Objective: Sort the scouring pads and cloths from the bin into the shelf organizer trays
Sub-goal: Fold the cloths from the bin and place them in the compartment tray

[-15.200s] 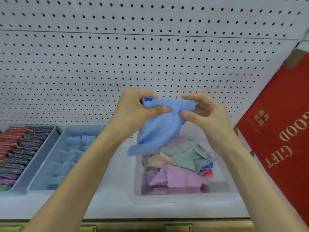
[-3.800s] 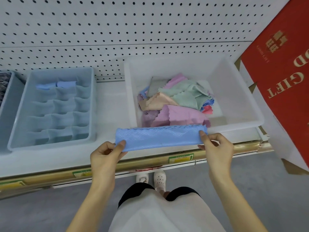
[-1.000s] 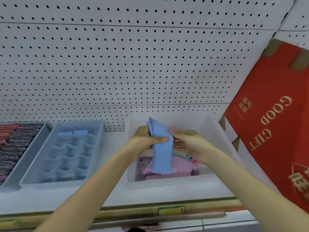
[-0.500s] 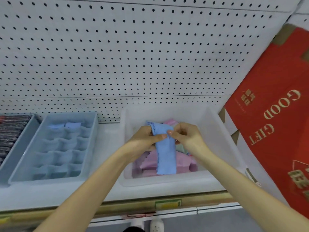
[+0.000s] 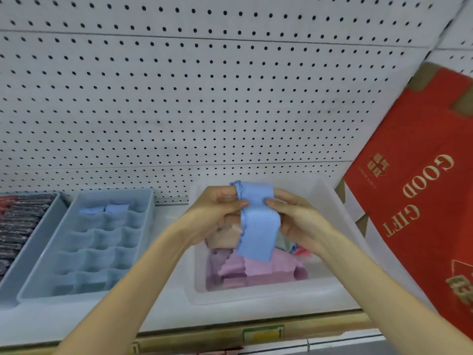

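Blue cloth point(image 5: 258, 226): folded strip, pinched at its top fold by left hand point(image 5: 217, 211) and right hand point(image 5: 294, 216), each grip closed thumb-to-finger. Below the grip: clear bin point(image 5: 256, 295) of mixed cloths. Left of the grip: divided tray point(image 5: 84, 242), apparently holding two folded cloths point(image 5: 115, 208).

Both forearms reach forward, raised; left hand point(image 5: 217, 211) and right hand point(image 5: 294, 216) close together, fingers point(image 5: 271, 201) curled, thumbs pinching blue cloth point(image 5: 258, 226).
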Demonstrator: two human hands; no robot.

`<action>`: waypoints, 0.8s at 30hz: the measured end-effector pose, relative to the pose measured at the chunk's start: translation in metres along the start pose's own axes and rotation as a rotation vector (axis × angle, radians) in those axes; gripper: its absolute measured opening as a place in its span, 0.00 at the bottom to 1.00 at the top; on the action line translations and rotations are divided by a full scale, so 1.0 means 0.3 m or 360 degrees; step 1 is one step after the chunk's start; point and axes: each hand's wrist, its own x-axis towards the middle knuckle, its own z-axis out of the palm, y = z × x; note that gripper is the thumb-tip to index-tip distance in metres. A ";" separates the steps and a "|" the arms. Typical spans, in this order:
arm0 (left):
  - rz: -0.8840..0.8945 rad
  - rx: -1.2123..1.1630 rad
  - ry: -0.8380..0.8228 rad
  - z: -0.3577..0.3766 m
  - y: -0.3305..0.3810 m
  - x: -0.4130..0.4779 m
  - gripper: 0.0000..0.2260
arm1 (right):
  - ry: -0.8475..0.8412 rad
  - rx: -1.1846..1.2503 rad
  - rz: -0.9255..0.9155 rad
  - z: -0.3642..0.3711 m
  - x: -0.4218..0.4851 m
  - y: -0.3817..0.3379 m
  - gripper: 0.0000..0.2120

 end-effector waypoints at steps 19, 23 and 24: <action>0.0206 0.0209 -0.0112 0.038 0.117 0.011 0.20 | 0.0123 -0.0742 -0.0786 0.083 0.013 -0.204 0.11; 0.0078 -0.0028 -0.0158 0.096 0.070 -0.010 0.10 | 0.0139 -0.0731 -0.0772 0.098 0.014 -0.196 0.09; 0.0087 -0.0026 -0.0126 0.098 0.060 -0.010 0.08 | 0.0156 -0.0771 -0.0769 0.100 0.013 -0.187 0.11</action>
